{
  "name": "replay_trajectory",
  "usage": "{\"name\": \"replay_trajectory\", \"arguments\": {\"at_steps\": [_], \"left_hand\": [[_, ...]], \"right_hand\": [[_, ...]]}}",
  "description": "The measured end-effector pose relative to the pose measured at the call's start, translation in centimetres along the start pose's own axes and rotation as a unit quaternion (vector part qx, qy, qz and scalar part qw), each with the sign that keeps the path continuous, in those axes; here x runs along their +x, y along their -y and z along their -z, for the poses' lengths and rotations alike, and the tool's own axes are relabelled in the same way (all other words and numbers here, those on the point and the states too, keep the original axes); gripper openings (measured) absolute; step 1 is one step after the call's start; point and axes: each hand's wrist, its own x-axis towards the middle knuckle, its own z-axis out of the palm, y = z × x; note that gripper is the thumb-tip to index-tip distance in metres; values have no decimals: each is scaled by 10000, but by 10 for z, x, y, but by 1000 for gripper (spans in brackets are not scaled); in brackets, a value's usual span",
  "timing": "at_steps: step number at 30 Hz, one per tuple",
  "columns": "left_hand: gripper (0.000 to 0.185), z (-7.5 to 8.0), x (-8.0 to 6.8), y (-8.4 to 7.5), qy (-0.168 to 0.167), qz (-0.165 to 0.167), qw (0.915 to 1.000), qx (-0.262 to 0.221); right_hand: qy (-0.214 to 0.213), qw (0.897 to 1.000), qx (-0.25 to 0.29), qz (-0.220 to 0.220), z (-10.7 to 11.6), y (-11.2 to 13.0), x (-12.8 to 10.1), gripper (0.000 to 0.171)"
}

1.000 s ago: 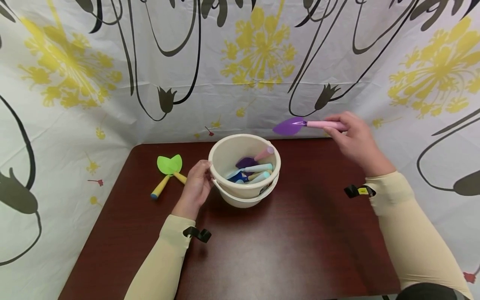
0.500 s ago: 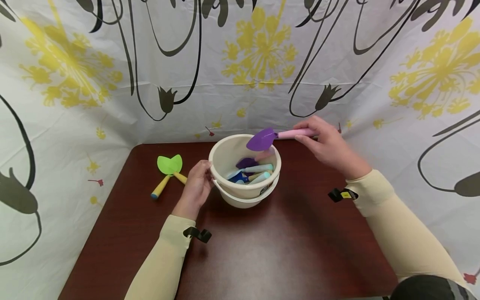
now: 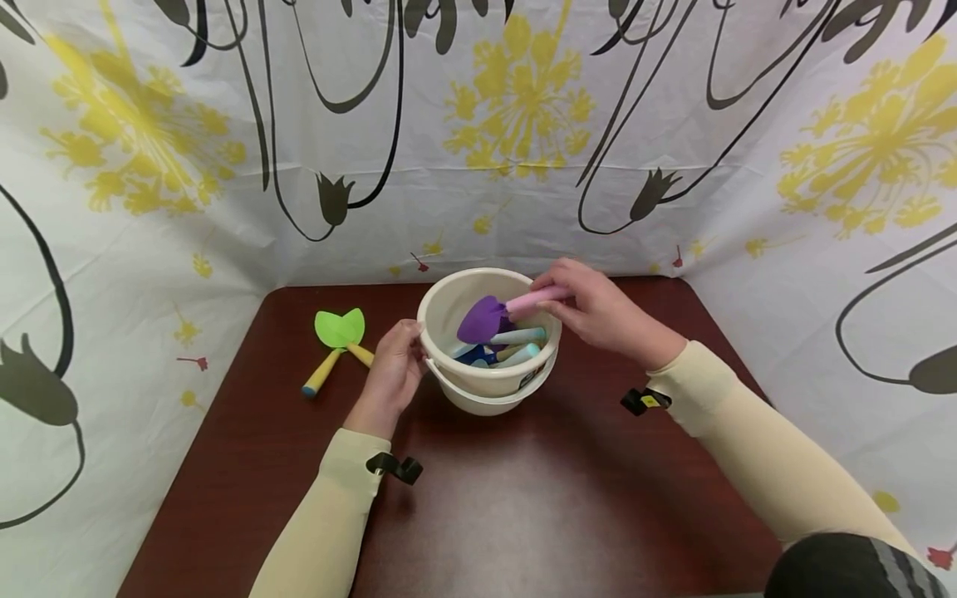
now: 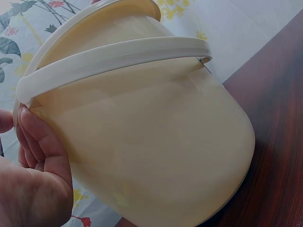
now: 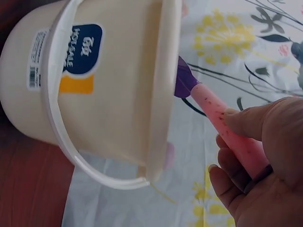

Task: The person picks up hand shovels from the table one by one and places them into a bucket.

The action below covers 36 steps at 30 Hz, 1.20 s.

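Observation:
A cream plastic bucket [image 3: 478, 384] with a white carrying handle [image 4: 118, 56] stands on the table, tilted slightly. My left hand [image 3: 396, 365] grips its rim on the left, the fingers curled under the edge in the left wrist view. Between thumb and fingers, my right hand [image 3: 586, 311] holds a toy trowel by its pink handle [image 5: 222, 118]. Its purple blade [image 3: 481, 321] points left, inside the bucket's mouth in the head view. Below it lie several small garden tools, among them one with a pale blue handle [image 3: 519, 336]; the blade partly hides them.
Two small tools with green blades [image 3: 339, 330] and yellow handles lie on the dark red-brown table [image 3: 568, 498], left of the bucket. A white cloth [image 3: 463, 199] with printed flowers hangs behind the table and along both sides.
My right hand has brought the trowel leftward and down, from the bucket's right into its mouth. My left hand and the bucket have stayed in place.

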Motion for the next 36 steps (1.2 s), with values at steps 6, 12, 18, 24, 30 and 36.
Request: {"name": "replay_trajectory", "arguments": {"at_steps": [6,12,18,24,30,36], "left_hand": [[17,0,0,0,6,-22,10000,1],[18,-2,0,-1,3,-26,10000,-59],[19,-1,0,0,-25,-3,10000,-70],[18,-1,0,0,-37,1,10000,-51],[17,-1,0,0,-13,-2,10000,-42],[16,1,1,1,-11,11,10000,-26]], "right_hand": [[203,9997,-12,142,-11,5,5,16],[367,9990,88,242,-19,8,6,19],[642,9977,94,198,-27,5,8,26],[811,9960,211,321,-34,4,11,24],[1072,9934,356,221,-39,6,14,24],[1415,9894,281,180,-46,5,17,21]]}}
